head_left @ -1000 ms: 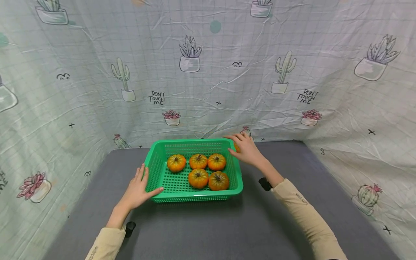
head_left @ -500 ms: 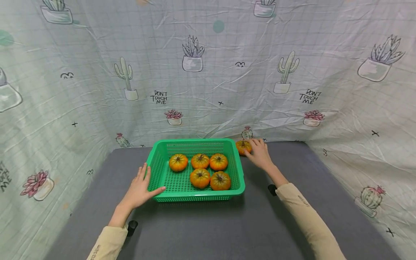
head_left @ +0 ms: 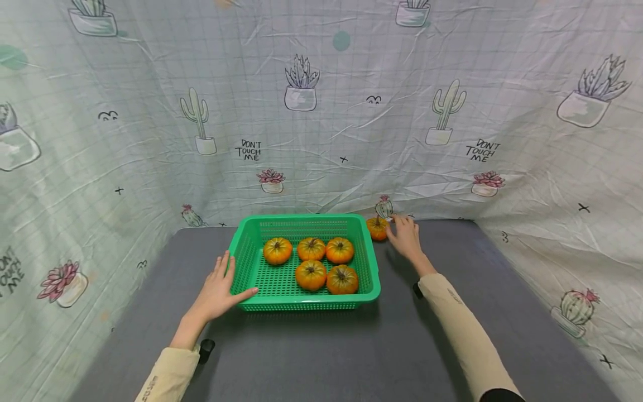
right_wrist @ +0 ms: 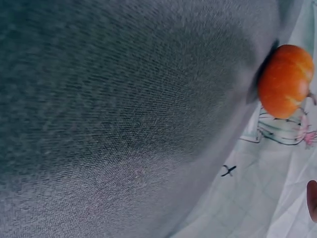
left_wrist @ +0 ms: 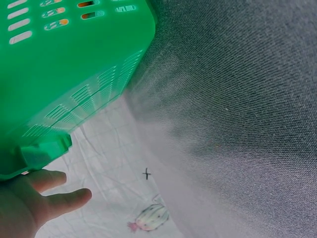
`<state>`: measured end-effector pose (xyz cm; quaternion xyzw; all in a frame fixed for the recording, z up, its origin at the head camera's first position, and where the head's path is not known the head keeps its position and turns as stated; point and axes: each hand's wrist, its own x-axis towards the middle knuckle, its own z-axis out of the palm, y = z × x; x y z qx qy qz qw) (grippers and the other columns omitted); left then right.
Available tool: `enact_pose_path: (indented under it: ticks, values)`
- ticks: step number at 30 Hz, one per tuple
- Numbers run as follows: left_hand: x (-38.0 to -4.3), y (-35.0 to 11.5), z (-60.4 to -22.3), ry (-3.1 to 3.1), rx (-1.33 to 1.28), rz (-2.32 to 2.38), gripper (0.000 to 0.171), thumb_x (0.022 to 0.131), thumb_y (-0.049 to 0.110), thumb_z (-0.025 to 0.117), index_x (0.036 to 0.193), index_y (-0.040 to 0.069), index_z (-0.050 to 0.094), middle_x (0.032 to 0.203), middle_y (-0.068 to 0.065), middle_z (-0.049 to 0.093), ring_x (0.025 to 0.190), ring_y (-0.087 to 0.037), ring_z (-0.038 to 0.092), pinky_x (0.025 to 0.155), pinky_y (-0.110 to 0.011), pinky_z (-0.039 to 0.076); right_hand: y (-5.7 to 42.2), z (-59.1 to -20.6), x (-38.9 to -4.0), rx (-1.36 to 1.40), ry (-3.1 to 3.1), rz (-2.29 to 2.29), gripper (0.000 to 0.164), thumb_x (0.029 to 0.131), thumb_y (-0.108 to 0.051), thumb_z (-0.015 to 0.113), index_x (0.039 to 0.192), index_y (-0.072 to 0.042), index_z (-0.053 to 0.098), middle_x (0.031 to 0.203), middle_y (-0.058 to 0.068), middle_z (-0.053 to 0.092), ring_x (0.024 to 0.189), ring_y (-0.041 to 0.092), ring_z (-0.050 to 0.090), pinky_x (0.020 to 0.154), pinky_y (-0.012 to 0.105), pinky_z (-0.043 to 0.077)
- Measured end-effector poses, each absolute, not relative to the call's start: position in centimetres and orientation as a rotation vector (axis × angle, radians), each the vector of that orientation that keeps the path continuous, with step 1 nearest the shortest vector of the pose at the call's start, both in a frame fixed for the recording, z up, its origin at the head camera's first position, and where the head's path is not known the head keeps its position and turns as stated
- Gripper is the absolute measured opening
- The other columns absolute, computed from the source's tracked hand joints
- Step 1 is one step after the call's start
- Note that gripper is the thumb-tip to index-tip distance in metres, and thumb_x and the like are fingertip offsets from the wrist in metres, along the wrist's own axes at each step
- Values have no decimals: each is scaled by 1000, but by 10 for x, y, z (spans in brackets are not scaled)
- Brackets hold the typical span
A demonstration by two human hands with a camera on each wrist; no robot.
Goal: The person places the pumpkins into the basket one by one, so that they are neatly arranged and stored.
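A green perforated plastic basket (head_left: 308, 300) holds several small orange pumpkins, among them one pumpkin (head_left: 277, 251) at the left and another pumpkin (head_left: 342, 279) at the front right. My left hand (head_left: 211, 294) lies along the basket's left side with fingers extended and thumb at the front corner; in the left wrist view, the hand (left_wrist: 25, 206) is beside the rim. Outside the basket, by its back right corner, sits one more pumpkin (head_left: 377, 229). Just right of it is my right hand (head_left: 406, 239), fingers loosely bent. The right wrist view shows this pumpkin (right_wrist: 285, 82) apart from a fingertip (right_wrist: 312, 199).
Everything stands on a dark grey table (head_left: 301, 357). A pale cloth backdrop (head_left: 321, 134) printed with cacti rises behind the table and on both sides. The outside pumpkin is near the table's back edge.
My right hand has moved right, from the basket's back right rim to the far side of the outside pumpkin, which is now uncovered. The left hand stays by the basket. The head view has shifted slightly.
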<state>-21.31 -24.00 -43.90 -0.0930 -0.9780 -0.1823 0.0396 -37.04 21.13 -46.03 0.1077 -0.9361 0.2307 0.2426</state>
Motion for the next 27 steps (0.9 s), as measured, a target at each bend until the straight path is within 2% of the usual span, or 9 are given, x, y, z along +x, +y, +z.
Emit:
enact_pose_path:
  ticks: [6,14,18,27]
  values:
    - [-213,-240,-437,-2991,-292,-552,104,76,61,54,141,-6,8,149,-21,-5,134,-45,3,98,-66,17,212,-463,-383,201,-2660,662,37,92,-21,47,122,0,49,118,21,52,113,37,37,83,52,29]
    - [-211,-236,-436,-2960,-312,-596,104,77,63,51,141,-6,9,149,-20,-5,134,-45,2,98,-67,16,214,-466,-398,136,-2916,651,50,95,-28,37,137,-2,30,141,20,26,130,41,16,96,62,21]
    - [-208,-235,-436,-2909,-328,-613,105,76,67,49,141,-6,11,150,-19,-4,134,-45,3,96,-68,18,209,-468,-403,137,-3001,640,54,96,-32,33,141,-5,22,147,18,16,133,41,11,98,64,17]
    - [-212,-239,-438,-2993,-282,-569,103,77,62,52,141,-6,9,149,-20,-5,135,-45,2,99,-66,17,198,-474,-413,161,-3099,553,62,95,-42,29,145,-9,11,150,15,7,136,40,6,100,67,12]
